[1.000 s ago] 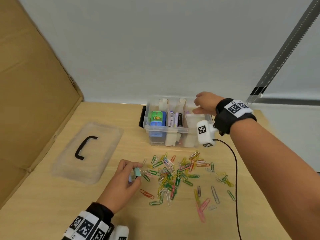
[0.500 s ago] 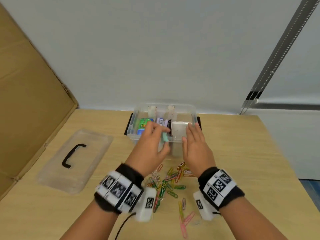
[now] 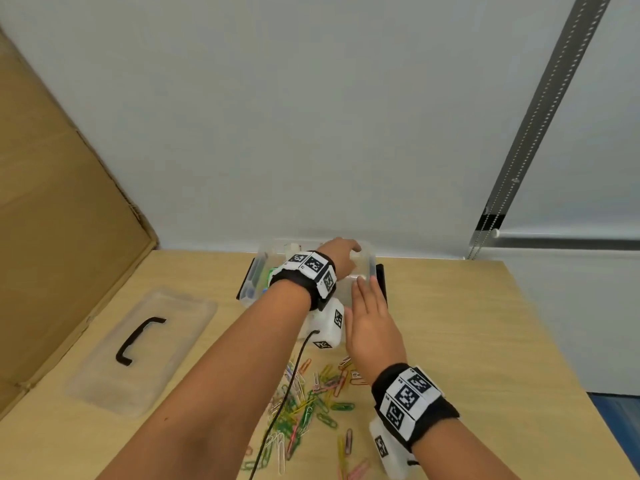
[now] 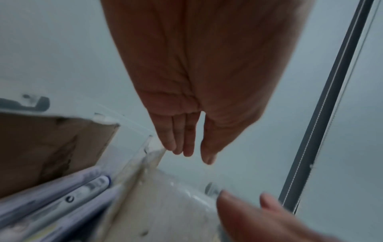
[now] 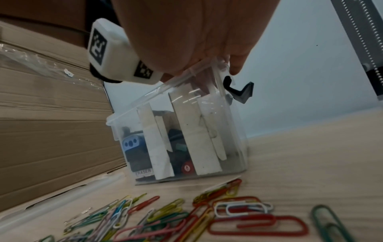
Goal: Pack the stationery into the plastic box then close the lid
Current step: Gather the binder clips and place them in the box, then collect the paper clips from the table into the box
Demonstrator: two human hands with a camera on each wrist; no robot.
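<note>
The clear plastic box (image 3: 371,263) stands open at the back of the table, split by white dividers (image 5: 155,144). Pens (image 4: 82,191) and a blue eraser (image 5: 134,147) lie in its left compartments. My left hand (image 3: 341,254) reaches across the box to the far right compartment. In the left wrist view its fingers (image 4: 182,144) hang straight down with nothing between them and the thumb. My right hand (image 3: 365,289) lies flat against the box's near right rim, fingers straight. Several coloured paper clips (image 3: 311,400) are scattered on the table in front of the box.
The clear lid (image 3: 173,375) with its black handle (image 3: 138,341) lies flat at the left. A cardboard sheet (image 3: 52,202) walls off the left side. A black cable (image 3: 287,393) trails over the paper clips. A black latch (image 5: 240,91) sticks out of the box's right end.
My left hand rose from the paper clips with a small mint piece and reached over the box; the piece is no longer in its fingers. My right hand came back to the near rim.
</note>
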